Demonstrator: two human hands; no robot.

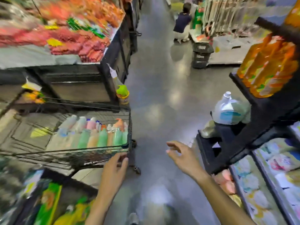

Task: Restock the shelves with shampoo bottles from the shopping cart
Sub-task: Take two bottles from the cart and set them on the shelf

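A black wire shopping cart [103, 151] stands at the left of the aisle, loaded with several shampoo bottles [95, 135] in green, orange, pink and white. My left hand [116, 168] reaches to the cart's near right corner with its fingers at the rim; blur hides whether they curl round it. My right hand [180, 154] hovers over the floor to the right of the cart, fingers spread and holding nothing. The shelves [266, 181] at the lower right carry pale packaged goods.
A dark shelf end [227, 138] with a large white jug [228, 111] juts out at the right, orange bottles [267, 67] above it. Left racks hold red and orange packs. A crouching person [182, 23] and a black basket [201, 54] are far down the grey aisle.
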